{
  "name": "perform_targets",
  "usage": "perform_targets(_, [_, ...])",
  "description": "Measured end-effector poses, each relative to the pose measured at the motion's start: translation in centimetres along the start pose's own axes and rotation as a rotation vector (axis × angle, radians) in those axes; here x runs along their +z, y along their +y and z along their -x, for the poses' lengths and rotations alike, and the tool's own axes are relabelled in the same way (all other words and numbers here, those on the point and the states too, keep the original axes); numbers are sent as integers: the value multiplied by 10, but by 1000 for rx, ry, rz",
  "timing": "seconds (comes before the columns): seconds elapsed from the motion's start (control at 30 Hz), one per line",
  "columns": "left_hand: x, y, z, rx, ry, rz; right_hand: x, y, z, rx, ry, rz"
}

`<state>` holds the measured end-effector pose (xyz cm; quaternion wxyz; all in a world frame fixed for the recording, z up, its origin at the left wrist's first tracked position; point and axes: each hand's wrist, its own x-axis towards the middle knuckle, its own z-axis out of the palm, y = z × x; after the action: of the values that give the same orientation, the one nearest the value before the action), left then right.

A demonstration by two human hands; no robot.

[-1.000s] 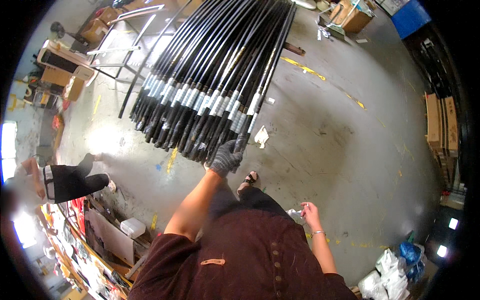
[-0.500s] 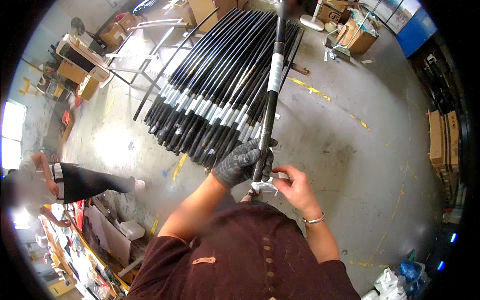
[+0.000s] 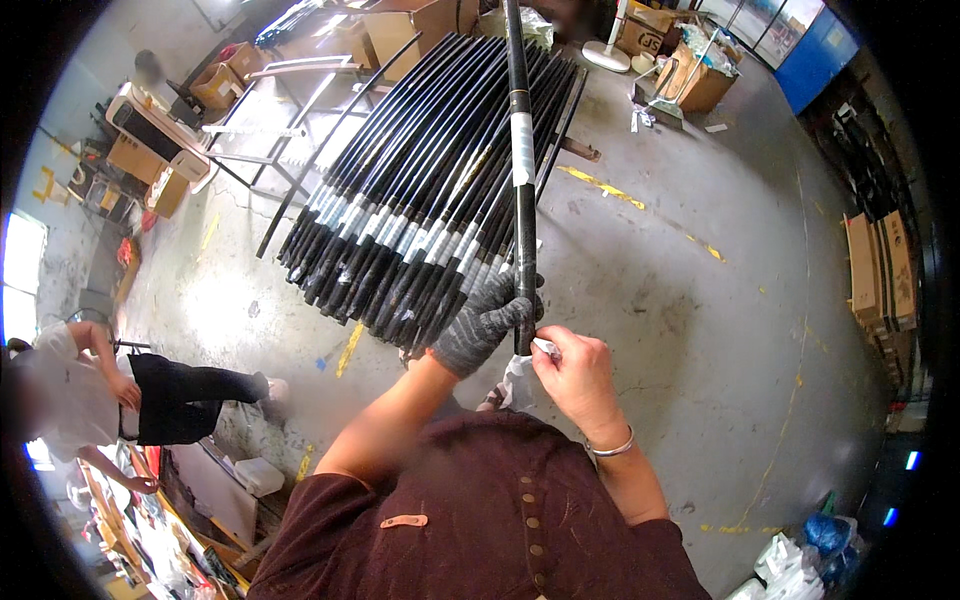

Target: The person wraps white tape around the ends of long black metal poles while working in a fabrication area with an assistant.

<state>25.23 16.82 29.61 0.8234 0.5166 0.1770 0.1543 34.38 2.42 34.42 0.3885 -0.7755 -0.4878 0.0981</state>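
My left hand (image 3: 483, 324), in a dark grey knitted glove, is closed around the lower part of a long black pole (image 3: 524, 230). A pale silvery band wraps the pole farther up, and its top end runs out past the upper picture edge. Close beside the pole's lower end, my bare right hand (image 3: 578, 378) pinches a bit of thin white plastic film (image 3: 516, 380) between thumb and fingers. More of the film hangs below the pole's end. Beyond my hands, many similar black poles (image 3: 400, 215) with silvery bands lie side by side in a slanted row.
A metal frame (image 3: 285, 125) stands beyond the row, left of cardboard boxes (image 3: 400, 40). To the left another person (image 3: 100, 385) stands near a cluttered bench (image 3: 175, 510). Flat cartons (image 3: 880, 270) lean at the right. Plastic bags (image 3: 790, 560) lie at lower right.
The pole has swung to a straighter upright line, its upper part shifting left. My right hand has come up against the pole's lower end with the white film.
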Motion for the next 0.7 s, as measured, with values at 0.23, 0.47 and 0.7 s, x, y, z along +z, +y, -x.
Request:
perform_targets(0.23, [8, -7, -1, 74, 43, -101, -3, 3, -10, -145, -70, 309])
perform_targets(0.47, [7, 12, 7, -2, -150, 298, -24, 11, -2, 203, -112, -759])
perform_targets(0.7, [12, 21, 12, 21, -183, 436, -18, 7, 10, 235, -274, -534])
